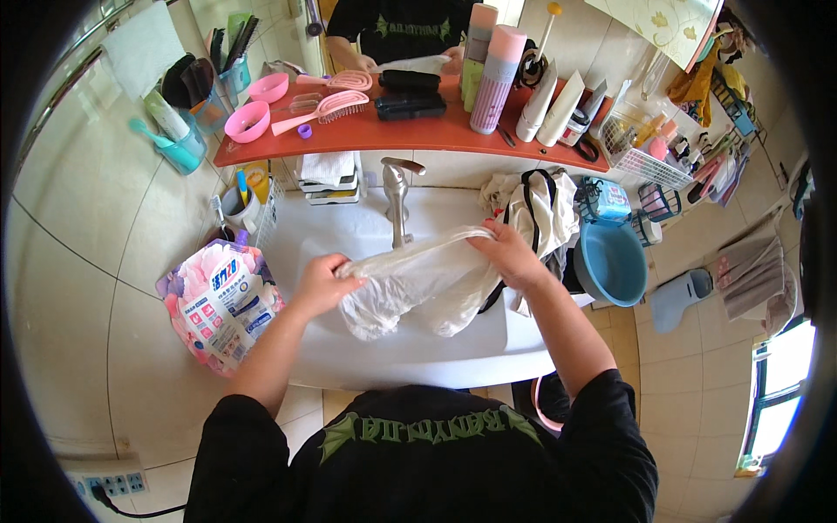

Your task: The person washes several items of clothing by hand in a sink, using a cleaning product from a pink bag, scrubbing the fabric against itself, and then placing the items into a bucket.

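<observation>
Two closed hands [323, 286] [513, 253] grip a thin white cloth [401, 292] stretched over the washbasin [384, 364].

I see bright, fairly even light | window [779, 392] glaring white, far right of the fingers [500, 237] | tile seams [113, 305] well left of them bowing | view blackening outermost

The place is looking like a home bathroom: a silver metal faucet [396, 196] is rising at the back of a white glossy washbasin [392, 366], a red flat shelf [349, 137] above the washbasin is carrying pink plastic hairbrushes [338, 105] and white squeeze tubes [561, 109], and pale glossy wall tiles [61, 349] are running left of the washbasin.
</observation>
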Demonstrator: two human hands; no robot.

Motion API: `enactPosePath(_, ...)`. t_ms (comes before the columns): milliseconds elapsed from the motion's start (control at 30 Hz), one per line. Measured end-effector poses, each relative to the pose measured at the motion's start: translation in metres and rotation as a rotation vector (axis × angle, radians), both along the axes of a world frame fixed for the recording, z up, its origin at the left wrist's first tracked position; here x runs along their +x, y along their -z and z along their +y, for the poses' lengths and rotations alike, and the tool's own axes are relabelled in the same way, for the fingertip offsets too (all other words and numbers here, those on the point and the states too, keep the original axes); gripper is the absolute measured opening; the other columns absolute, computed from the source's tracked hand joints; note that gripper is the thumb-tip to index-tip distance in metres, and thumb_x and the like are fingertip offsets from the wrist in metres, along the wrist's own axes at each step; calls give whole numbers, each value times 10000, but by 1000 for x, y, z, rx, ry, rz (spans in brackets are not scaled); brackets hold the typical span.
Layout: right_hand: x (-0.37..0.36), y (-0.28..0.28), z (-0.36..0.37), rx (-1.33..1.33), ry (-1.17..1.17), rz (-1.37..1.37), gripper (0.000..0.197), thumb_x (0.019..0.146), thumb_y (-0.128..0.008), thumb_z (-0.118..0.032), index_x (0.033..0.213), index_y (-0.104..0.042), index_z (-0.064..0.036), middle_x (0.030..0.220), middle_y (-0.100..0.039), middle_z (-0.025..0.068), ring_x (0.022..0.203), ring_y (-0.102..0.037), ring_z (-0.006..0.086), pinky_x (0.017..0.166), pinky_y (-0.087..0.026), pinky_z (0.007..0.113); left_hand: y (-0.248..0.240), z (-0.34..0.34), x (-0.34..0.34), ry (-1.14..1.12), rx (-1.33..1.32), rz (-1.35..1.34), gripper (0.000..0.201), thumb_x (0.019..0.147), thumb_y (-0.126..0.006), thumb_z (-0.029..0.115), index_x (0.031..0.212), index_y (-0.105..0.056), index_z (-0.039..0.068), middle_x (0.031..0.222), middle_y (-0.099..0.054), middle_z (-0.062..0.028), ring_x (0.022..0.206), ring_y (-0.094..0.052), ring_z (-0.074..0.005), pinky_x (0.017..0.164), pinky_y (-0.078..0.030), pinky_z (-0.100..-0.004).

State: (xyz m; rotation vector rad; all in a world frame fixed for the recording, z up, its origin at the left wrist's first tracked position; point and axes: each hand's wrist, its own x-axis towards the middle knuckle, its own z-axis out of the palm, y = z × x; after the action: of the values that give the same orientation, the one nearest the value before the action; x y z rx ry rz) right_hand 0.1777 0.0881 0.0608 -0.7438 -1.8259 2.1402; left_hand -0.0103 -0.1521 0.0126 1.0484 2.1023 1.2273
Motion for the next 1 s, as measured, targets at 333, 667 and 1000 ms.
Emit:
enactPosePath(333,20,-45,25,215,24,207,226,709,-709,-58,875,-560,-22,787,-589,19,705,-554,91,646,-470,240,-99,18,22,3,473,55,187,720,-655,77,869,-586,-10,740,-576,-18,717,-531,-93,658,-432,-238)
enactPosePath(667,20,-7,30,303,-35,22,180,785,-637,-111,911,-597,11,762,-594,26,668,-527,68,602,-435,216,-47,3,-16,-138,112,119,259,708,-612,-3,967,-601,-7,806,-617,-24,680,-554,-82,631,-448,-231)
enactPosePath(1000,12,9,25,278,25,-119,291,839,-599,-260,904,-591,24,762,-585,10,671,-508,66,598,-430,219,-44,-5,-27,-91,199,467,216,722,-603,9,934,-571,-16,848,-583,-85,740,-546,-139,674,-440,-270)
